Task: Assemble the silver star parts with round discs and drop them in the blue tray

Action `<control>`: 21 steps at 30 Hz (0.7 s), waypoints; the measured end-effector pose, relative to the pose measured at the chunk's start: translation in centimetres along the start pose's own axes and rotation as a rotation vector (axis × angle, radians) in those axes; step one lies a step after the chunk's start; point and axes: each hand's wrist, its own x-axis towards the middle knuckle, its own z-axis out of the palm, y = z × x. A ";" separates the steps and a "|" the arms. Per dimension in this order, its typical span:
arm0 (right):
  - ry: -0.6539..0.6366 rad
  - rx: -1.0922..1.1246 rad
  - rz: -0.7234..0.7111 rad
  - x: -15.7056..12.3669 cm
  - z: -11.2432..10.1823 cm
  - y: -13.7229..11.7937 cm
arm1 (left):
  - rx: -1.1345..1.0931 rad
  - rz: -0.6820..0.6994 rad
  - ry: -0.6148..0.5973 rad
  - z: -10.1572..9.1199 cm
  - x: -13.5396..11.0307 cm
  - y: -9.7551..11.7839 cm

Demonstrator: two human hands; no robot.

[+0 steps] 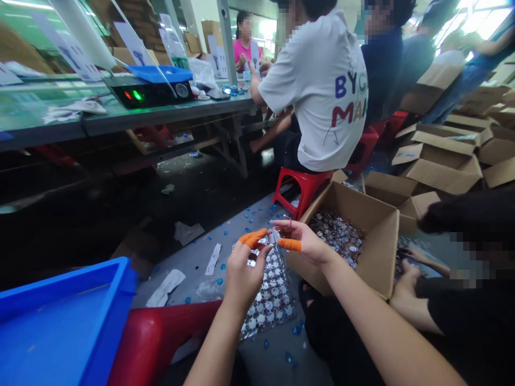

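L hand [243, 276] & R hand [302, 242] seem clamped on small clear plastic pc [274, 236], orange-cotted fingertips [252, 238] together; light, thin, prob slippery, so grip by edges.

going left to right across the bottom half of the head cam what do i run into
blue plastic tray → red plastic stool → left hand → right hand → cardboard box → co-worker's hand
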 end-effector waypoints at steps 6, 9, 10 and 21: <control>0.126 0.035 -0.024 0.1 1.4 0.4 | 0.035 0.051 0.021 0.1 0.1 -0.2; 0.138 0.062 -0.008 0.3 1.8 0.6 | 0.025 0.025 0.031 0.1 0.1 -0.2; 0.135 0.074 0.002 0.3 1.8 0.7 | 0.031 0.012 0.032 0.1 0.1 -0.3; 0.126 0.234 0.091 0.5 2.3 1.3 | 0.184 0.253 0.032 -0.1 0.2 -1.0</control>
